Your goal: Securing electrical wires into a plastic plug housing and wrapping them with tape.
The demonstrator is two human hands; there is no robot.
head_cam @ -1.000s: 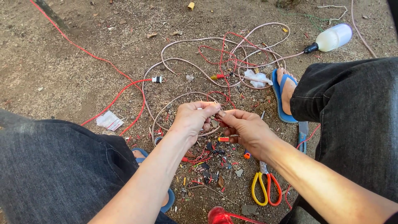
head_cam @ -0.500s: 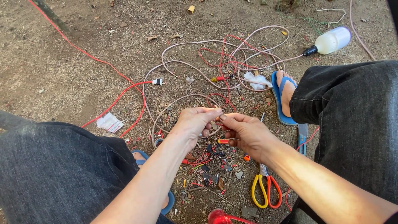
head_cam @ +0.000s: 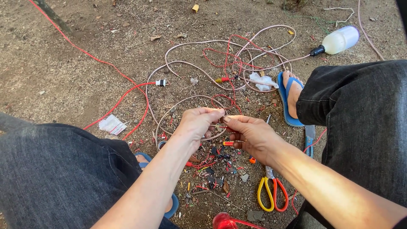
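1. Left hand [head_cam: 197, 125] and right hand [head_cam: 250, 135] meeting at frame centre, fingertips almost touching, above bare dirt ground [head_cam: 63, 76].
2. Small wire piece [head_cam: 223, 117] pinched between them, right at the gap where the two thumbs face; too small to make out fully.
3. Long axis of that piece roughly left to right across the frame, bridging both hands; neither hand clearly nearer.
4. Left fingers curled closed on its left end; right thumb and forefinger nipped tight on its right end, other right fingers folded.
5. Just below the hands, a litter of red and black wire scraps [head_cam: 212, 169].
6. Yellow and red handled scissors [head_cam: 271, 193] lower right of centre, nearer the right hand, apart from it.
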